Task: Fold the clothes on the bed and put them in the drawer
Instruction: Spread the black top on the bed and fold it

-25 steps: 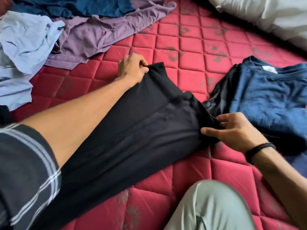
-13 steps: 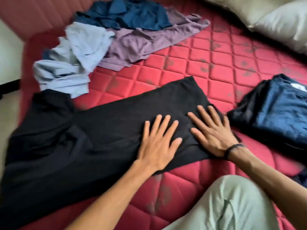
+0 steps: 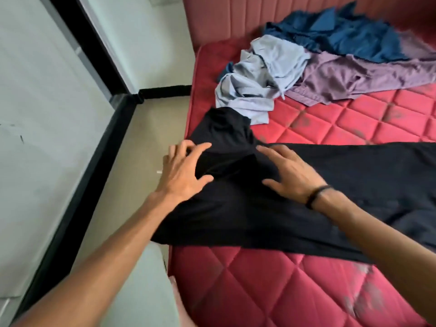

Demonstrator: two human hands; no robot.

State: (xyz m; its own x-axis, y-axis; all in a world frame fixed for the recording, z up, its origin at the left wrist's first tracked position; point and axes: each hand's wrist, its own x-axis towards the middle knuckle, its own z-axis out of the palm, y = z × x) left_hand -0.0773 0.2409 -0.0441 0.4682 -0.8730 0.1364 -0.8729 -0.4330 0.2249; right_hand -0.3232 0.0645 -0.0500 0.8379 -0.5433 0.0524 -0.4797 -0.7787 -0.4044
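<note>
A black garment lay spread across the red quilted mattress of the bed, running from the mattress's left edge toward the right border of the view, with its left end bunched and slightly overhanging the edge above the floor. The left hand rested on this bunched end, fingers spread and bent at the tips, thumb extended over the cloth; no fabric was gathered in it, so it was released rather than grasping. The right hand, bearing a dark wristband, lay just beside it on the same garment, fingers spread and nearly straight, palm down on the fabric and likewise released. Farther up the mattress, unfolded clothes formed a heap: a pale blue shirt touching the upper corner of the black garment, a mauve shirt beside it to the right, and a dark blue garment behind both, against the red padded headboard. A white wall with a black skirting stood to the left of the bed. Motion blur softened fine detail.
</note>
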